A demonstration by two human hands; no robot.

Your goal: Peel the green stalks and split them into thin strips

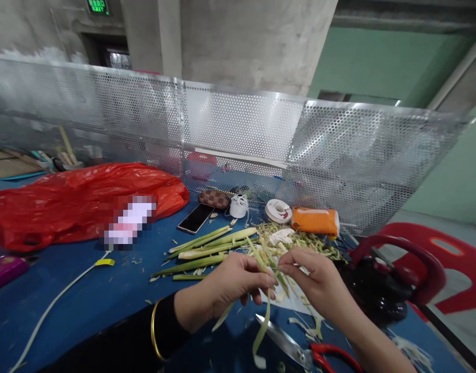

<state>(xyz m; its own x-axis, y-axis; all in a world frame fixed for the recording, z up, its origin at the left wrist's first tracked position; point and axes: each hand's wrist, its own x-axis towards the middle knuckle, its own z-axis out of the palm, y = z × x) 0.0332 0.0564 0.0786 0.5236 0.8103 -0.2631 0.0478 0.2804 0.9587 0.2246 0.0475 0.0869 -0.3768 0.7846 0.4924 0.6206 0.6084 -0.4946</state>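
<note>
A long pale-green plant strip hangs curling from my left hand, pinched between thumb and fingers. My right hand is closed at the fingertips, pinching green plant fibres beside the left fingers. Where one piece ends and another begins between the hands is hard to make out. Below them lies a pair of scissors with red handles, blades pointing up and left. Flat green stalk pieces rest on the blue table just beyond my left hand. Behind both hands is a pile of shredded plant scraps.
A dark kettle with a maroon handle stands close on the right, near a red chair. Beyond are a phone, a white spool and an orange packet. A red plastic bag spreads leftward before the perforated metal screen.
</note>
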